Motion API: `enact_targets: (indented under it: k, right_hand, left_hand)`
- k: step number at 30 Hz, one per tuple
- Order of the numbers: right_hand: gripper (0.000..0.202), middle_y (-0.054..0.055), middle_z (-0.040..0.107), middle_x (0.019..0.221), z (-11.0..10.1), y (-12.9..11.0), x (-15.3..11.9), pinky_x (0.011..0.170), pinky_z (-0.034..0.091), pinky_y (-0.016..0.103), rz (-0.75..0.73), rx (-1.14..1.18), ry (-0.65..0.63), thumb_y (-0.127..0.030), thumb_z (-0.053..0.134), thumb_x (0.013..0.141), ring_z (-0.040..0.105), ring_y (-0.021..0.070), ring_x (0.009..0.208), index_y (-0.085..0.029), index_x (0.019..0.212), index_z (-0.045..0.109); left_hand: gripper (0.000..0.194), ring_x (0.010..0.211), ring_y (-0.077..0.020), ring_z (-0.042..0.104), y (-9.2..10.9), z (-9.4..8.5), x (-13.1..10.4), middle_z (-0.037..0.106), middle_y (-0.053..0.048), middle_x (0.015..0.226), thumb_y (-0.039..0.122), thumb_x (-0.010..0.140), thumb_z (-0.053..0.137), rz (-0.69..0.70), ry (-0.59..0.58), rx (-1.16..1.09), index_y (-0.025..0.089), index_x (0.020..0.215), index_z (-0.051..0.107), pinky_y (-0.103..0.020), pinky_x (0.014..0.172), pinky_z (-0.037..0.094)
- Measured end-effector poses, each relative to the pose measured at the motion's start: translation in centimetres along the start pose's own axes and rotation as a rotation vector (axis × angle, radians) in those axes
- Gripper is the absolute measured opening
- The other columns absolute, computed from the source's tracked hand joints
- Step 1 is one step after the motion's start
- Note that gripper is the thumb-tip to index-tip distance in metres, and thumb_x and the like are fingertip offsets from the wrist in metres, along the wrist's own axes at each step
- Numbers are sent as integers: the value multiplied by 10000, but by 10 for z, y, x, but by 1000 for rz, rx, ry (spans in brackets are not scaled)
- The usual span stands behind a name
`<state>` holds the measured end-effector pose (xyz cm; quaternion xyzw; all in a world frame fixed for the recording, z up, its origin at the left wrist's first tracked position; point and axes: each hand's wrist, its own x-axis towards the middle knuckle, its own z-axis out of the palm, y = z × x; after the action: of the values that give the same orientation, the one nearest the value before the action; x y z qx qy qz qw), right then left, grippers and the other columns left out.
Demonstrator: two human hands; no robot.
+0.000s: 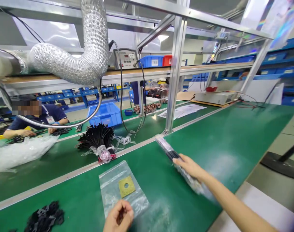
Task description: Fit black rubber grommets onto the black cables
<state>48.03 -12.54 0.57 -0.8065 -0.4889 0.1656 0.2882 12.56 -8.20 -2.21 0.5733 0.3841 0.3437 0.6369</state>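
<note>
My right hand (189, 166) is closed around a long, plastic-wrapped bundle of thin black pieces (169, 151), held at a slant over the green table; its lower end is blurred. My left hand (120, 216) is curled, thumb against fingers, at the near edge of a clear plastic bag (110, 187). Whether it pinches anything is hidden. A yellow square piece with a round hole (131, 188) shows on the bag, just beyond my left fingers. To the left lies a pile of small black parts (45, 217).
A bound bunch of black wires (96, 138) rests by the metal rail. An upright metal post (174, 77) rises from the table. Overhead hangs a silver foil duct (71, 61). Across the bench, a co-worker (52, 112) sits near a blue bin (108, 114).
</note>
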Motion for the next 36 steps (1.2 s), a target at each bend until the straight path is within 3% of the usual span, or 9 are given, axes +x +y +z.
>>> enact_targets:
  k: [3,5,9,11,16,24,31,33,36]
  right_hand:
    - [421,45,661,1003,35,-26,-53,789,500,292,-125,130,-21,-488,465,876,629,206,901,-172,1146,529]
    - [492,79,634,1105,50,-48,-85,853,490,328,-153,265,102,-436,564,809,613,231,979,-181,1220,474]
    - [416,110,611,1117,47,-76,-118,878,488,344,-409,296,-17,-319,509,820,590,234,1025,-180,1212,498]
    - [230,70,642,934,36,-84,-115,760,511,323,-425,266,-79,-317,482,853,619,208,843,-198,1025,576]
    - [240,63,616,873,33,-109,-83,629,476,331,-405,184,153,-461,529,846,567,204,696,-233,922,520]
    - [266,-33,454,567,38,-122,-63,495,325,261,-462,271,108,-313,334,929,413,144,501,-242,674,361]
    - [212,-19,498,643,36,-142,-72,549,334,275,-528,174,70,-378,451,882,438,147,548,-230,732,422]
    - [238,-31,461,596,35,-143,-68,528,325,263,-504,315,34,-343,424,890,408,135,518,-227,683,410]
    - [268,-67,412,500,36,-134,-54,426,317,219,-300,760,-92,-388,482,852,378,103,416,-225,650,411]
  left_hand:
    - [612,708,-171,548,-3,47,3,640,-82,889,570,503,815,-67,-60,-147,173,926,619,-282,639,427]
    - [805,951,-245,566,0,82,4,599,-140,1110,535,445,855,-44,-71,-248,178,1107,568,-331,797,434]
    - [620,923,-249,576,8,121,7,614,-100,974,545,603,773,3,-57,-469,147,1033,569,-353,829,430]
    - [490,789,-214,588,8,124,6,611,-59,825,506,651,751,-57,25,-512,140,921,568,-332,738,446]
    - [334,523,-142,528,8,120,-3,588,9,603,229,606,749,-173,57,-461,149,863,553,-269,531,400]
    - [263,574,-168,594,18,104,-15,637,-26,666,142,515,648,-319,95,-553,138,767,574,-311,582,477]
    - [275,547,-156,553,12,102,-16,597,3,599,199,581,716,-117,58,-413,147,815,581,-281,542,428]
    - [243,576,-161,570,13,100,-16,619,-14,639,174,573,710,-136,61,-410,141,782,590,-280,560,440]
    - [284,583,-169,600,15,93,-17,646,-31,683,130,535,655,-217,-3,-598,138,815,608,-291,577,475]
